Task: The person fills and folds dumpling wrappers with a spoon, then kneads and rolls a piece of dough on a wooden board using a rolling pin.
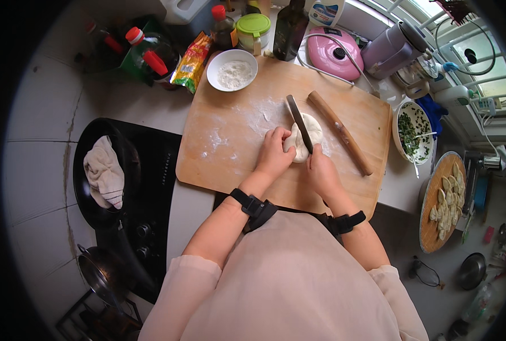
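Observation:
My right hand (322, 169) grips the handle of a kitchen knife (299, 121), whose dark blade lies across a flattened round of white dough (314, 130). At the dough's left edge, my left hand (276, 150) holds it with curled fingers and thumb. The blade points away from me and covers a strip of the dough; how deep it sits I cannot tell. Under the dough is a wooden board (219, 172), dusted with flour (259, 116). A wooden rolling pin (342, 134) lies slantwise to the right of the dough.
A bowl (212, 73) of flour stands at the board's far left corner. Right of the board are a bowl (398, 147) of chopped greens and a round tray (433, 236) of shaped dough pieces. A pan (129, 170) holding a cloth (103, 170) rests on the left. Bottles (291, 32) line the back.

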`<state>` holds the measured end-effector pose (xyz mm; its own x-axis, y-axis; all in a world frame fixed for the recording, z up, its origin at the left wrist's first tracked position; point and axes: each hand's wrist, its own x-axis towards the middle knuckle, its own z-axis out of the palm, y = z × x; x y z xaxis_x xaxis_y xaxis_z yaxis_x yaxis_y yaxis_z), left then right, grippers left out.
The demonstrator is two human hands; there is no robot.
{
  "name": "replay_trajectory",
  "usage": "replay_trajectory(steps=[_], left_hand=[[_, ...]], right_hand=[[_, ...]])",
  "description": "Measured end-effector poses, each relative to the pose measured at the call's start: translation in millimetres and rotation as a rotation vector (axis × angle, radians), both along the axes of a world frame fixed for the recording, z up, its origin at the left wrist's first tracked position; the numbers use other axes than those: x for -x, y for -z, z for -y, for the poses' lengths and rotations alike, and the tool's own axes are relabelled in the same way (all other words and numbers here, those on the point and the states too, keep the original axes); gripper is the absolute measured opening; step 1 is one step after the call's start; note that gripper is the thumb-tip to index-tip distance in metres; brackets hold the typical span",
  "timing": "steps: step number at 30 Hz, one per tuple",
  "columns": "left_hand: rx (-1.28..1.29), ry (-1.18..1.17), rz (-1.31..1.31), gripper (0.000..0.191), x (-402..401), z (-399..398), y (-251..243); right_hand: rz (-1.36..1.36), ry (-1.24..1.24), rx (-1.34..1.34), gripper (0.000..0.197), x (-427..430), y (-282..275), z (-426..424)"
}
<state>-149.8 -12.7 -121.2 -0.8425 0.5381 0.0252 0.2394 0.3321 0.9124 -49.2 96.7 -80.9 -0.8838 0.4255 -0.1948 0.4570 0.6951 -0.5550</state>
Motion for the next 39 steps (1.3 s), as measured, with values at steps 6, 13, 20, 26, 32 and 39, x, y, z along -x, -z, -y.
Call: replay_trajectory(steps=[6, 13, 20, 26, 32, 39], left_hand=[[-0.001, -0.070, 0.060, 0.021, 36, 47, -31], [0.553, 0.169, -0.669, 0.043, 50, 66, -70], [0.426, 0.650, -0.823, 0.063, 31, -39, -44], [0.402, 0.482, -0.413, 0.042, 32, -39, -39], [-0.342, 0.434, 1.051, 0.056, 2, -14, -71], [-0.093, 0.498, 0.251, 0.055, -40, -24, -91]], right_hand=[[-0.090, 0.024, -0.031, 0.020, -25, -20, -10], [-0.304, 0.257, -0.335, 0.026, -67, -35, -88], [-0.153, 0.277, -0.612, 0.035, -75, 6, -134], [-0.178, 0.310, -0.513, 0.035, -79, 28, -137], [-0.419, 0.282, -0.539, 0.033, -62, -20, -110], [-0.601, -0.169, 0.699, 0.048, -3, -68, -15]])
